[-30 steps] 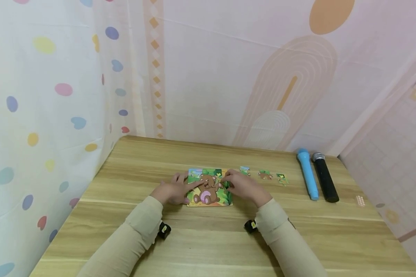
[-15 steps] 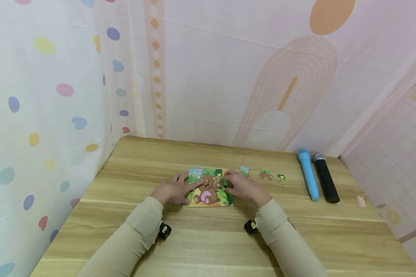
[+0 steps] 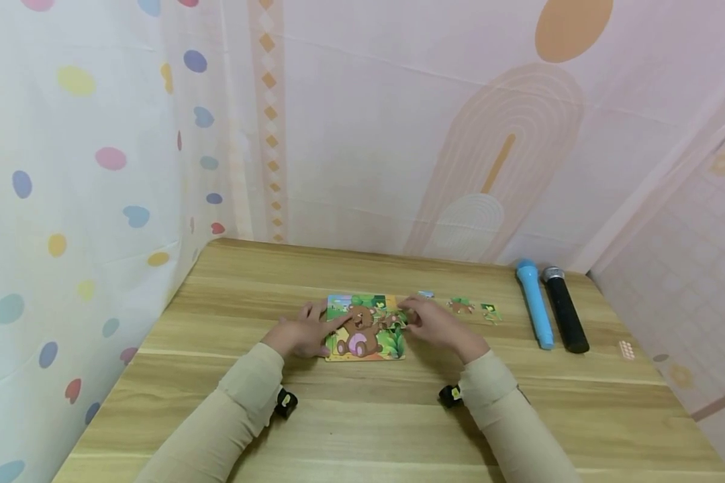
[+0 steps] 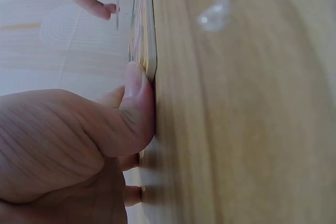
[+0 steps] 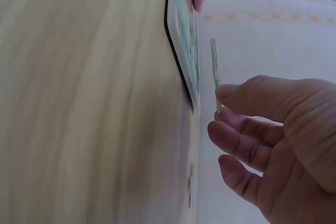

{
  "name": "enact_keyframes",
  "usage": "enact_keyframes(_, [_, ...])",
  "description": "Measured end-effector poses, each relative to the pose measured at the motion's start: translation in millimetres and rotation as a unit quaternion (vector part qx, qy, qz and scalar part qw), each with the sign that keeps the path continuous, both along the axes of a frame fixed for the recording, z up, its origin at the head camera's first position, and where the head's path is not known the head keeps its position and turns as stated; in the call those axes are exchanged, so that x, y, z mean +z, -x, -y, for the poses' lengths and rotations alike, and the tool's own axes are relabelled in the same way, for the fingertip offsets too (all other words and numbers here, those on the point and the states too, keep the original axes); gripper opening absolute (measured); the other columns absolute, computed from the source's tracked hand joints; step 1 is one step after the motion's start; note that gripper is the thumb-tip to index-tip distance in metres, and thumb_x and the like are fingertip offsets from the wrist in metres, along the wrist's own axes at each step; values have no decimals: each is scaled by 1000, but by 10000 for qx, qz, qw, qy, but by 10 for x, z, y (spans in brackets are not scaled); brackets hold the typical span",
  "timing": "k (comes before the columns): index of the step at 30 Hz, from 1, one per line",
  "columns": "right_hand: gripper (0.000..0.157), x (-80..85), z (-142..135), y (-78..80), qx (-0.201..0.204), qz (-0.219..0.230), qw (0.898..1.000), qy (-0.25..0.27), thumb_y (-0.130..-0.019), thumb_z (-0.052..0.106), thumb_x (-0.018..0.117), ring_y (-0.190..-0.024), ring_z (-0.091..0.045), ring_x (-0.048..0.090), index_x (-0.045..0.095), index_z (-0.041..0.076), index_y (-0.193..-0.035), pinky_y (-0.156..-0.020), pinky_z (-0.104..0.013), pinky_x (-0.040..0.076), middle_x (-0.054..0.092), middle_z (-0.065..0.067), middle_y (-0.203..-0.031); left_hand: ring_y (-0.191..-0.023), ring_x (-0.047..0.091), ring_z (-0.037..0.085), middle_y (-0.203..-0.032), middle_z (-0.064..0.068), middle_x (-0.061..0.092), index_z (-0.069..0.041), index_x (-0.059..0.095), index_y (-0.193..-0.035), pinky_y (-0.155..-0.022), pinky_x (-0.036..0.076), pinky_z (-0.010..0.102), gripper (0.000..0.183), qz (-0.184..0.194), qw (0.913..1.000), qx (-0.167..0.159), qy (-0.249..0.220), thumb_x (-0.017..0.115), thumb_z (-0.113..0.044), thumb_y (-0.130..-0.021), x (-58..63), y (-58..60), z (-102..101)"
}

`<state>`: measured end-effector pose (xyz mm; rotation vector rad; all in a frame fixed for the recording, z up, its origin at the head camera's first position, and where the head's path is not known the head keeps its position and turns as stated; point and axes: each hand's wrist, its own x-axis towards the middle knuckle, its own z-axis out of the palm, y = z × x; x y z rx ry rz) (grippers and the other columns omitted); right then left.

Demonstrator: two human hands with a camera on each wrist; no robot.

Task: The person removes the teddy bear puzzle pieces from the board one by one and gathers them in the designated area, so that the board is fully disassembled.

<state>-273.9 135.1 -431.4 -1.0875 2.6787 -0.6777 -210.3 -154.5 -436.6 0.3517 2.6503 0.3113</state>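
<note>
A puzzle board [image 3: 362, 358] with a brown bear picture lies on the wooden table. My left hand [image 3: 302, 335] rests at its left side, the index finger stretched over the picture. In the left wrist view, the left thumb [image 4: 137, 95] presses the board's edge. My right hand [image 3: 433, 323] pinches a thin puzzle piece [image 5: 214, 64] between thumb and fingers. The right wrist view shows this piece edge-on, held apart from the board. From the head view it overlaps the board's right part, and the spot beneath it is hidden.
Several loose puzzle pieces [image 3: 461, 306] lie right of the board, one partly hidden behind my right hand. A blue microphone [image 3: 536, 305] and a black microphone [image 3: 566, 310] lie farther right. A small dotted patch [image 3: 626, 349] is near the right edge. Patterned curtains [image 3: 350, 134] enclose the table.
My right hand has moved a little to the right, with the puzzle piece now showing over the board. The left hand stays in place.
</note>
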Motion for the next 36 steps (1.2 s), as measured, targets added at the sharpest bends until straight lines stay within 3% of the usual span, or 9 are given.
enact_keyframes(6, [43, 1, -251, 32, -80, -260, 9996, 78, -90, -7, 65, -76, -12, 54, 59, -8, -133, -66, -26, 49, 62, -11, -104, -152, 3, 47, -168, 19, 0, -16, 13, -164, -102, 13, 85, 86, -55, 9994, 233, -243, 67, -27, -98, -3, -18, 2])
enact_keyframes(10, [43, 17, -415, 29, -329, -117, 9993, 139, -92, -6, 65, -81, -13, 57, 59, -7, -134, -68, -28, 51, 63, -13, -114, -152, 3, 46, -169, 19, 0, -8, 13, -163, -102, 12, 85, 87, -80, 9990, 306, -314, 68, -26, -98, -4, -25, 7])
enact_keyframes(14, [43, 31, -577, 21, -563, 71, 9980, 288, -93, -5, 64, -87, -17, 59, 58, -7, -135, -72, -31, 53, 60, -17, -127, -152, 4, 46, -168, 19, 1, -6, 13, -163, -102, 13, 85, 88, -113, 9991, 316, -270, 69, -26, -97, -11, -19, 13])
enact_keyframes(25, [43, 63, -1036, -7, -852, 149, 9953, 430, -93, -8, 62, -90, -23, 59, 56, -10, -135, -66, -28, 51, 57, -26, -130, -152, 4, 46, -169, 19, 2, -7, 15, -162, -103, 13, 85, 88, -57, 9991, 331, -252, 70, -27, -97, 13, -21, 2])
enact_keyframes(36, [38, 27, -1461, -74, -1369, 203, 9900, 276, -94, -6, 64, -96, -32, 64, 56, -9, -131, -71, -36, 54, 60, -27, -126, -152, 5, 47, -169, 19, 2, -8, 15, -163, -104, 15, 84, 88, -46, 9994, 288, -171, 69, -29, -97, 8, -9, 2])
